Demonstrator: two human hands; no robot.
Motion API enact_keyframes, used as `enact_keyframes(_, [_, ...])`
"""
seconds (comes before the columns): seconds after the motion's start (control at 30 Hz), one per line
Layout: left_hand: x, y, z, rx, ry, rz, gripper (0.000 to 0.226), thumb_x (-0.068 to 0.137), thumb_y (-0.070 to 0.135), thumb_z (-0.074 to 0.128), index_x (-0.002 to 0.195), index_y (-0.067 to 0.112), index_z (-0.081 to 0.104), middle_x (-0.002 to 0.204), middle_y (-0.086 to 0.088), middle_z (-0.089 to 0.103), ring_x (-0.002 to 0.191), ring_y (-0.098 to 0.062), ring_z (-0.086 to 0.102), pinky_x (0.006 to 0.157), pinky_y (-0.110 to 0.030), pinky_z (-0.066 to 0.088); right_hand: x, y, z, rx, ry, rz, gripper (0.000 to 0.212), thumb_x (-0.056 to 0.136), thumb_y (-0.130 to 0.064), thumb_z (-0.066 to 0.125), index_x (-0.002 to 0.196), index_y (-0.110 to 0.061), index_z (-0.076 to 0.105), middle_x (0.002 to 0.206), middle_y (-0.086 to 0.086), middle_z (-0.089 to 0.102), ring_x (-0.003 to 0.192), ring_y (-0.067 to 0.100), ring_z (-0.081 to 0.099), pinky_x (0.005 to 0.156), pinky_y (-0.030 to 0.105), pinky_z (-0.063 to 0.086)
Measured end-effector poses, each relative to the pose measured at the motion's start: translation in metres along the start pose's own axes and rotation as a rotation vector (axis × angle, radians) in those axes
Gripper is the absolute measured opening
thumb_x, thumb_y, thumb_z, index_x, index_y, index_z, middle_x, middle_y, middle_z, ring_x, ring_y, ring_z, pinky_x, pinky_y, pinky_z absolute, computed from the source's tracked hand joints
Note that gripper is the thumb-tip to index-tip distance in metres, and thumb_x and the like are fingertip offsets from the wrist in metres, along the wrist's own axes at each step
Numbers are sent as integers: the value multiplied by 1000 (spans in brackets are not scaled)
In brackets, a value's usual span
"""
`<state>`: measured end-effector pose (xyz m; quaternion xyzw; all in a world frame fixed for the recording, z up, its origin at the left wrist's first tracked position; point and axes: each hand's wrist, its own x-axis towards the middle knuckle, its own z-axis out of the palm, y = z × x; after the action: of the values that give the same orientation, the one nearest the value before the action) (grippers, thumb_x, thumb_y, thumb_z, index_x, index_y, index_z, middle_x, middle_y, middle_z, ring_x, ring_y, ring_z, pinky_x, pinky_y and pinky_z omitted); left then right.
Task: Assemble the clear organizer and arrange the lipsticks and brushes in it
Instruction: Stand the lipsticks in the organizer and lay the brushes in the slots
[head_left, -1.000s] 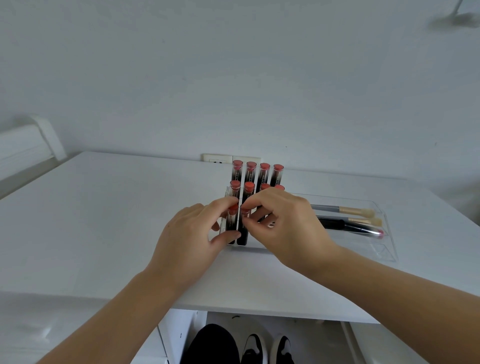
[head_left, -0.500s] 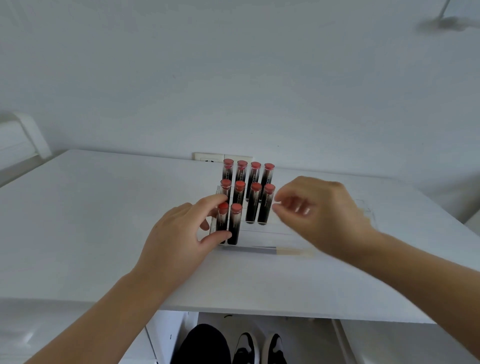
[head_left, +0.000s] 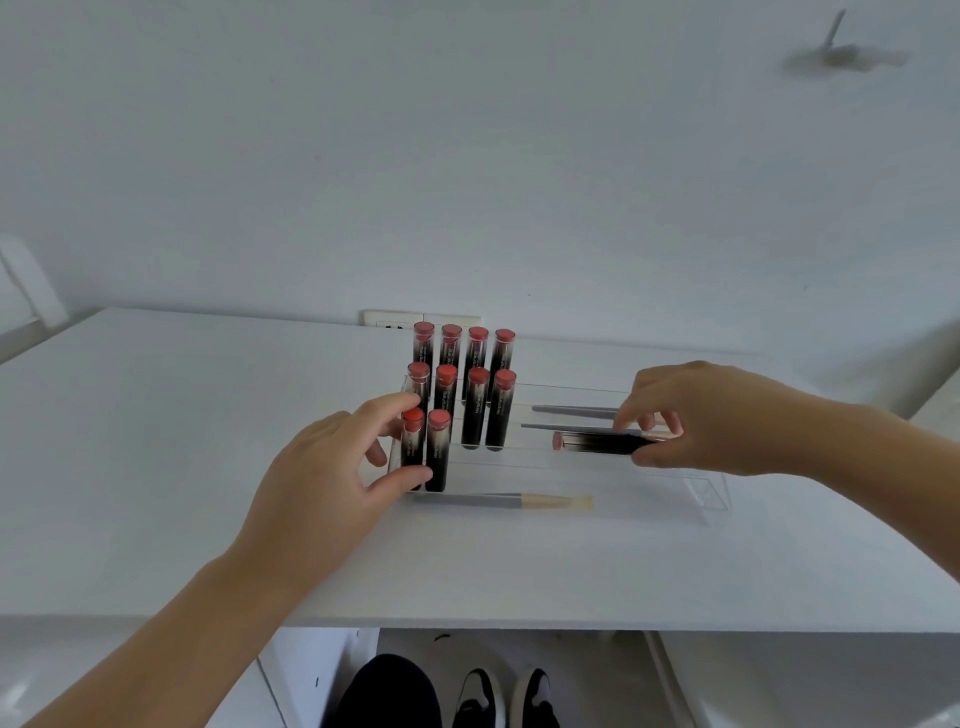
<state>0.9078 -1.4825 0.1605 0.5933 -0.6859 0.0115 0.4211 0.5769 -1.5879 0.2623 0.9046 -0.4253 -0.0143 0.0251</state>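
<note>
My left hand (head_left: 332, 467) steadies the front-left corner of the clear organizer (head_left: 711, 493), thumb and fingers curled round the two front upright lipsticks (head_left: 426, 449), probably so the rack doesn't slide or tip while the other hand works. My right hand (head_left: 706, 421) pinches a lying lipstick (head_left: 597, 443) at its dark end, pink cap pointing left, in the organizer's right half; I'd guess it goes upright into the front row next. Count: ten lipsticks standing, four back, four middle, two front, plus the one held, eleven total. Three brushes: two grey-handled brushes (head_left: 571, 418) lying behind the held lipstick, one brush (head_left: 498, 501) lying along the front edge on the white table (head_left: 156, 415).
</note>
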Motion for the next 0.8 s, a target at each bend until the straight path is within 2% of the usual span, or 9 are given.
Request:
enact_keyframes(0.13, [0,0,0,1,-8,-1,62,77,42,81,133,42,53,92,17,65,87,1,59,76,-15,40,0,-3,1,1,-12,9,14,86,-48,66,85,-55,54,91,-27,55,92,-20,43,66,19,38])
enact_keyframes(0.27, [0,0,-1,0,-12,-2,61,77,41,81,133,38,56,92,15,66,86,0,60,75,-18,42,0,-6,-2,49,-10,19,11,84,-46,69,86,-50,59,91,-25,58,89,-13,49,71,23,46])
enact_keyframes(0.37, [0,0,0,-2,-17,-6,62,77,40,82,133,38,56,94,17,67,85,-2,60,76,-20,43,0,-6,-6,99,17,28,8,84,-41,70,86,-44,63,89,-32,61,86,-10,54,63,19,42])
enact_keyframes(0.43, [1,0,0,-4,-13,-7,62,77,39,82,133,37,56,94,19,66,86,0,61,77,-18,42,-2,-7,-9,164,35,45,9,84,-38,70,83,-43,63,81,-38,63,79,-8,59,55,12,38])
enact_keyframes(0.5, [1,1,0,-9,-13,-12,62,77,39,82,132,37,56,94,20,65,86,-1,61,77,-19,43,-4,-7,-13,215,64,68,9,82,-36,70,81,-42,64,72,-31,67,72,-6,60,50,12,38])
enact_keyframes(0.57, [1,0,0,-11,-18,-11,62,77,40,82,133,37,56,95,19,65,85,-1,61,77,-24,45,-5,-7,-17,240,120,78,10,81,-34,72,82,-42,65,72,-29,68,70,-6,61,53,16,39])
enact_keyframes(0.67, [1,0,0,-8,-16,-17,62,77,42,81,133,38,56,93,22,64,87,3,58,76,-20,43,-6,-8,-22,302,206,61,16,81,-31,74,89,-44,68,80,-33,67,78,-4,64,64,20,46])
enact_keyframes(0.8, [0,0,0,-10,-22,-24,61,77,42,81,133,40,55,92,17,66,86,-2,59,76,-26,45,-8,-10,-27,489,338,72,16,79,-34,71,90,-45,73,81,-17,73,75,6,67,67,17,50])
